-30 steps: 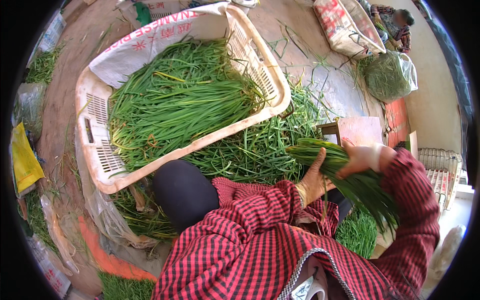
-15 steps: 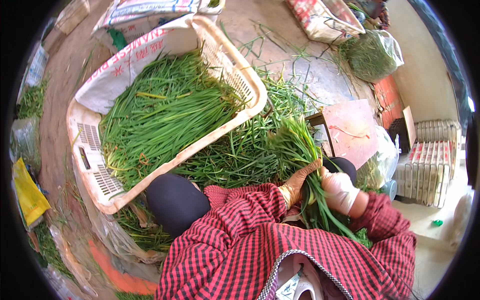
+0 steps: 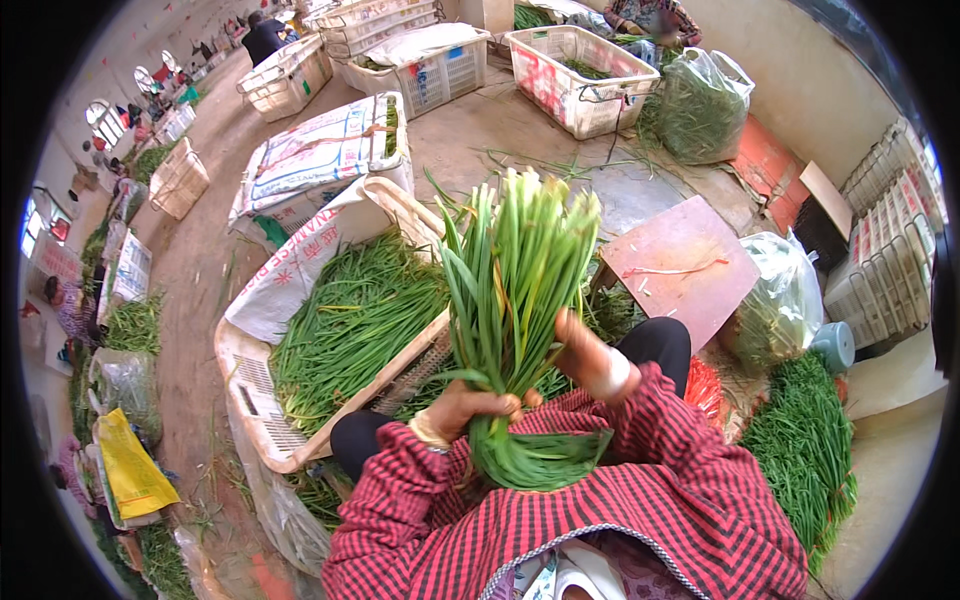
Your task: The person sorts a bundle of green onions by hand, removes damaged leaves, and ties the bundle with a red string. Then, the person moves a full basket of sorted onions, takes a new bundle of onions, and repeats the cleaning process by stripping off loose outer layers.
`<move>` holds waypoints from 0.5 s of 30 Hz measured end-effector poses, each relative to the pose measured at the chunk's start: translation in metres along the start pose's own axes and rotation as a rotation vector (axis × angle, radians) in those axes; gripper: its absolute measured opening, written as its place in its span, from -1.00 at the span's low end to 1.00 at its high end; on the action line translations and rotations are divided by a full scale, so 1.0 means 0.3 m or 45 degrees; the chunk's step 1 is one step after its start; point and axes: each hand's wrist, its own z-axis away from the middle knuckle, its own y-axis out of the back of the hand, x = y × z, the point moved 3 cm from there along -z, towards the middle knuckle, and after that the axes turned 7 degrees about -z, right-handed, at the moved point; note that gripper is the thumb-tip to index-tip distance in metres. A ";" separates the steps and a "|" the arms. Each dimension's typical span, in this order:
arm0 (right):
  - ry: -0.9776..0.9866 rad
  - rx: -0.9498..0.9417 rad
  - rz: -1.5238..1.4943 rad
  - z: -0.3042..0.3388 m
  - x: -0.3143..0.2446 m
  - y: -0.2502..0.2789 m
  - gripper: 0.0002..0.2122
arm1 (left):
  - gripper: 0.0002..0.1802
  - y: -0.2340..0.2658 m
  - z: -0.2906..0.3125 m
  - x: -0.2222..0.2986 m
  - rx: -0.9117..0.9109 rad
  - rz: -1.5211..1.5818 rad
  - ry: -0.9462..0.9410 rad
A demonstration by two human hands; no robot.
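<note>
A thick bunch of garlic chives (image 3: 515,285) stands upright before my chest, its pale cut ends up and its leaf ends folded over towards my lap. Around the lower part of the bunch my left hand (image 3: 465,408) is closed, thumb across the front. My right hand (image 3: 592,362), with a white wrap at the wrist, lies along the right side of the bunch, fingers stretched upward and partly hidden. Left of my knee, a cream plastic crate (image 3: 262,400) with a white sack over its rim holds many loose chives (image 3: 360,310).
Right of the bunch is a small pinkish board-topped stool (image 3: 690,265) with a red tie on it. Beyond are a clear bag of greens (image 3: 780,300), red ties (image 3: 703,388) and a chive pile (image 3: 800,450). More crates (image 3: 580,85) and a seated person (image 3: 655,18) are farther back.
The chives have moved left and up from beside my right knee to before my chest. My right hand has loosened from around them, and the view has tilted up, showing more room.
</note>
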 end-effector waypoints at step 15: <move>0.380 0.487 1.028 -0.319 -0.120 0.235 -0.75 | -0.38 0.003 0.570 -0.147 0.302 0.393 -0.016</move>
